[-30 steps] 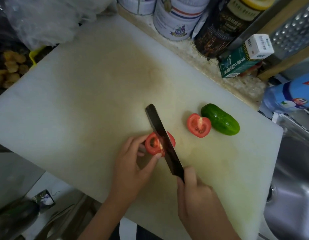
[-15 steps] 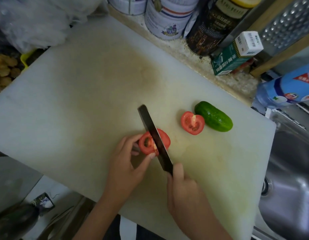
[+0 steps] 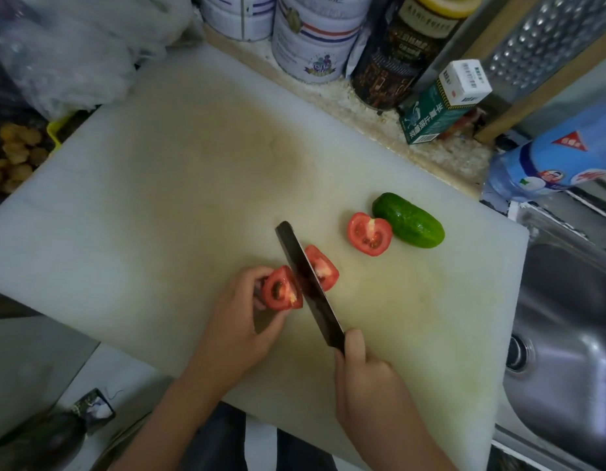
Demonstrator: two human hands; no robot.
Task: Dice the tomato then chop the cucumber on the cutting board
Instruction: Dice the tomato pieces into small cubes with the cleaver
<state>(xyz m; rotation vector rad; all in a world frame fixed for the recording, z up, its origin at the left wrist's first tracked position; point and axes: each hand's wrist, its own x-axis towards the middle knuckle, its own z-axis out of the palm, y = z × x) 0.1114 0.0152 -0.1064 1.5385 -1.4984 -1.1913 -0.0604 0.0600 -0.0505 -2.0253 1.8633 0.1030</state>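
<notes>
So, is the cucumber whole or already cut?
Whole: the cucumber lies uncut on the cutting board, both rounded ends intact, beside a tomato half.

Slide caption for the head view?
Knife in right hand splits a tomato half, left hand gripping one piece; other half and whole cucumber wait on the cutting board.

A stainless steel sink (image 3: 566, 334) fills the right edge, its drain (image 3: 516, 357) set low in the basin. Just behind the sink sits a blue-labelled plastic bottle (image 3: 559, 164). Behind and to the left of the sink runs a speckled stone counter (image 3: 447, 154) carrying a green carton (image 3: 434, 110), a dark jar with a yellow lid (image 3: 403, 56) and white tins (image 3: 311, 39). A perforated metal panel (image 3: 546, 39) rises behind the sink. Far left of the sink lies a crumpled clear plastic bag (image 3: 74, 52). The light is dim and even.
</notes>
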